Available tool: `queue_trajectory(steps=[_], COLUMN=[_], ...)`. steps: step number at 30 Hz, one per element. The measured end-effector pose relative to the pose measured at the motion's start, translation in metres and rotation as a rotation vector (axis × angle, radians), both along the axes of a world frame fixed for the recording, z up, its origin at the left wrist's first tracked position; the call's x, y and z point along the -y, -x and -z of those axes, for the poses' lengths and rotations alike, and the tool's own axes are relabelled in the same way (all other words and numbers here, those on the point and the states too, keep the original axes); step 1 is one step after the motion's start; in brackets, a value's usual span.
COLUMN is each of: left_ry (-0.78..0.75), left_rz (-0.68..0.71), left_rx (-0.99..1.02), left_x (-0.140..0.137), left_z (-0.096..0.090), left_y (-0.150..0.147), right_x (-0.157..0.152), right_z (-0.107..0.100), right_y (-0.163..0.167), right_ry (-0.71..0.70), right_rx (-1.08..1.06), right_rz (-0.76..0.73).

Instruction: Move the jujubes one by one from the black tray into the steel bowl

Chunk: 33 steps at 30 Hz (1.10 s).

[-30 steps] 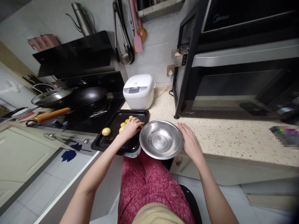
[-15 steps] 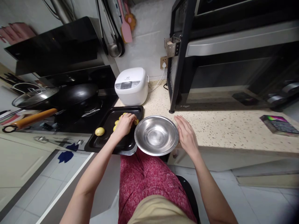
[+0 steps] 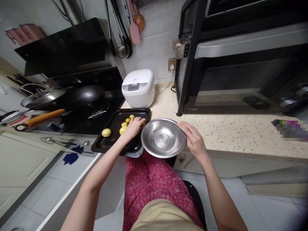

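Observation:
My left hand (image 3: 134,127) is over the right side of a black baking tray (image 3: 113,125), its fingers curled round a small yellow fruit (image 3: 143,123) that shows only in part. Several more yellow fruits lie in the tray, with one lemon-like fruit (image 3: 106,132) apart at the left and a larger one (image 3: 123,130) beside my wrist. To the right of the tray sits a stainless steel bowl (image 3: 163,138) with nothing in it. My right hand (image 3: 194,138) grips the bowl's right rim, its fingertips over the edge.
Behind the tray stands a white rice cooker (image 3: 139,88). A black wok (image 3: 83,96) and a lidded pan (image 3: 43,99) are on the stove at left. A black rack (image 3: 184,64) with an oven (image 3: 235,83) stands on the speckled counter (image 3: 223,131) at right.
My right hand has come from beside the bowl onto its rim. My left hand has shifted slightly right, uncovering more of the yellow fruits. The view has shifted a little.

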State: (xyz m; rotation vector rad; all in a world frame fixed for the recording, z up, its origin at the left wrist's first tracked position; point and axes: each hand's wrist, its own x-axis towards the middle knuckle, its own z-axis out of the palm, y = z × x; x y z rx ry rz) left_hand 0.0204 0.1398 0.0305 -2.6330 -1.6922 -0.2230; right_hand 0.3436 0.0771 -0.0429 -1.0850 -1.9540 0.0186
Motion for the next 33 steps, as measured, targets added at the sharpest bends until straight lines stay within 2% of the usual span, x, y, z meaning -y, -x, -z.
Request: queue_trajectory(steps=[3, 6, 9, 11, 13, 16, 19, 27, 33], left_ry=[-0.035, -0.124, -0.192, -0.137, -0.013, 0.149, 0.190, 0.211, 0.198], left_rz=[-0.028, -0.062, -0.015, 0.080, 0.192, 0.327, 0.404, 0.429, 0.419], left_rx=[0.054, 0.188, 0.339, 0.414, 0.456, 0.438, 0.351, 0.298, 0.307], left_x=[0.000, 0.005, 0.015, 0.023, 0.029, 0.031, 0.026, 0.015, 0.017], left_z=[-0.002, -0.008, -0.019, -0.025, -0.027, -0.021, -0.012, -0.007, -0.002], left_y=[0.001, 0.002, -0.003, -0.012, -0.024, -0.045, -0.063, -0.080, -0.082], right_x=[0.000, -0.001, -0.001, -0.002, -0.002, -0.003, -0.002, 0.001, 0.000], right_z=[0.002, 0.003, 0.004, 0.004, 0.004, 0.004, 0.002, -0.003, 0.000], right_y=[-0.001, -0.001, -0.001, -0.001, -0.001, 0.000, -0.001, -0.010, -0.009], right_ry=[0.016, -0.004, -0.029, -0.050, -0.075, -0.112, -0.138, -0.129, -0.100], right_rx=[0.015, 0.031, 0.050, 0.057, 0.056, 0.051, 0.031, -0.066, -0.058], right_rz=[-0.009, -0.030, -0.047, -0.059, -0.072, -0.108, -0.150, -0.335, -0.297])
